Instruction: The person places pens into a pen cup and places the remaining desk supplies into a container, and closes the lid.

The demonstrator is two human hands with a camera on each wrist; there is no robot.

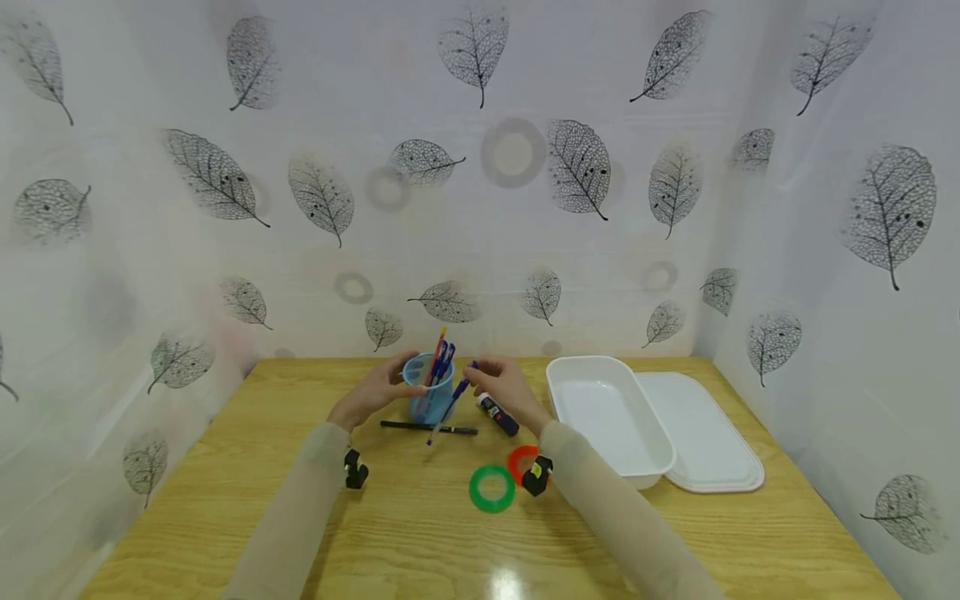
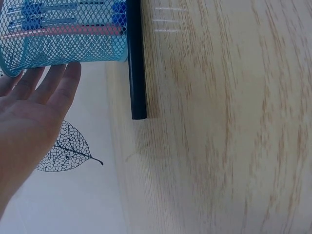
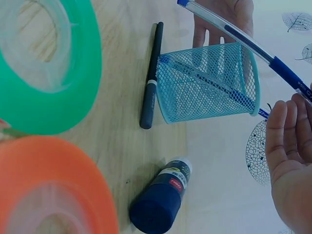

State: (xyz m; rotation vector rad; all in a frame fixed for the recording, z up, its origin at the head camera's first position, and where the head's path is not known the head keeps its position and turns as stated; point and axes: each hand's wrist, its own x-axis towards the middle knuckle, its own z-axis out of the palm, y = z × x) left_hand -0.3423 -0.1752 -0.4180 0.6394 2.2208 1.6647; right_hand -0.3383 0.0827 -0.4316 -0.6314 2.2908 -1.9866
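A light blue mesh pen cup (image 1: 431, 407) stands upright on the table, with several blue pens and a red pencil (image 1: 437, 354) sticking up out of it. My left hand (image 1: 377, 390) holds the cup near its rim, thumb across the front and fingers along the far side. Between the fingertips of my right hand (image 1: 510, 387) is a clear-barrelled blue pen (image 3: 234, 33), pinched by its blue end. It slants beside the cup, tip pointing down toward the table. A black marker (image 1: 397, 426) lies in front of the cup's base.
A dark blue glue stick (image 1: 498, 415) lies below my right hand. Nearer me are a green tape roll (image 1: 492, 508) and an orange tape roll (image 1: 521, 452). On the right sit a white tray (image 1: 611, 417) and a white lid (image 1: 720, 450). A leaf-patterned curtain (image 1: 480, 233) surrounds the table.
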